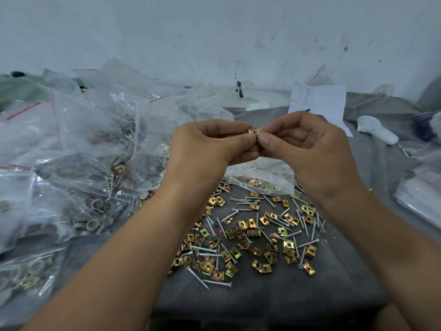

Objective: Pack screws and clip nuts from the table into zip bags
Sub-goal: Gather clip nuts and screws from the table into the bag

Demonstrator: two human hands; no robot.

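Forearms hide part of the loose screws (241, 211) below, while left hand (205, 146) and right hand (307, 149) pinch 1 clip nut (255, 131).

— What stands behind the table?
— A pale wall (214, 32), scuffed with dark marks and one thin red line toward the right.
— And the table itself?
— Covered by a wrinkled grey cloth (274, 297). A white paper sheet (319, 101) lies near its far edge, a crumpled white rag (375, 130) toward the far right corner.
— The light?
— Soft, even, cool.
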